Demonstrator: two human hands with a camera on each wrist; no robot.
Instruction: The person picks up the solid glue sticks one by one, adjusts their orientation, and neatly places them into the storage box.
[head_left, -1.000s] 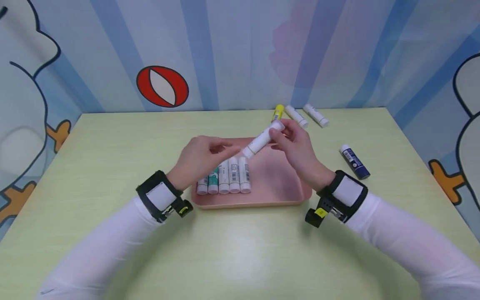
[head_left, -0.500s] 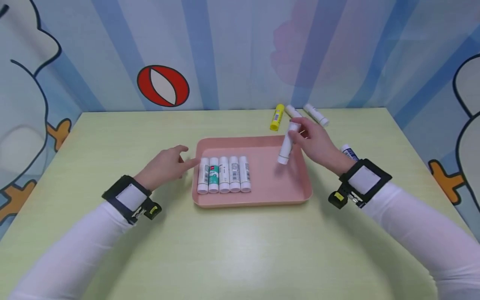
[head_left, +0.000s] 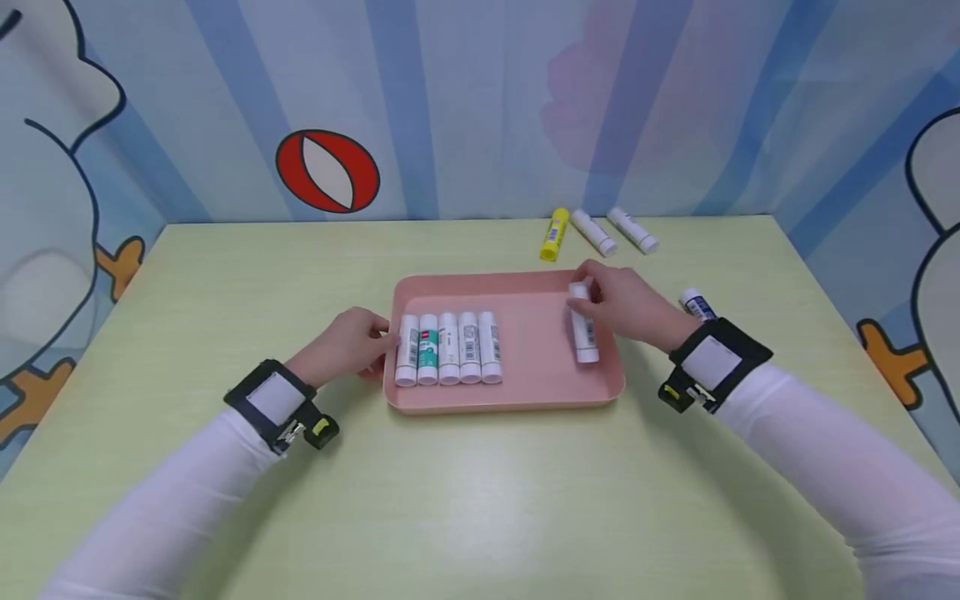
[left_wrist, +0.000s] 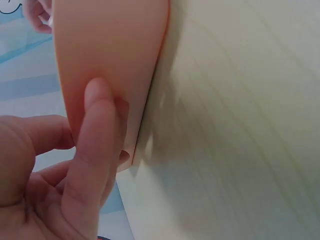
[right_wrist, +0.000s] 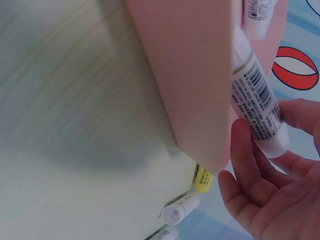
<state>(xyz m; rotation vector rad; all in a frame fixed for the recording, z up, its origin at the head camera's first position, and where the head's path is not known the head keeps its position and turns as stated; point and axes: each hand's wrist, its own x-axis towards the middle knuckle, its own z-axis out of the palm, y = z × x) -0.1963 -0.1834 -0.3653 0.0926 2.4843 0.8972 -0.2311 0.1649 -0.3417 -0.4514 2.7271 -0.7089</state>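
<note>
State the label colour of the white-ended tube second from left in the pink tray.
Mostly teal green; the tube shows best in the head view.

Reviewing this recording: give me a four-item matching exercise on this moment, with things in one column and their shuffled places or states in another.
1. Right grip
2. Left grip
3. Yellow tube
4. Green-labelled tube

A. On the table, behind the pink tray
B. Holding a white tube
C. Second from left in the row of five
D. At the tray's left wall

Pairs: 1-B; 2-D; 3-A; 4-C
</note>
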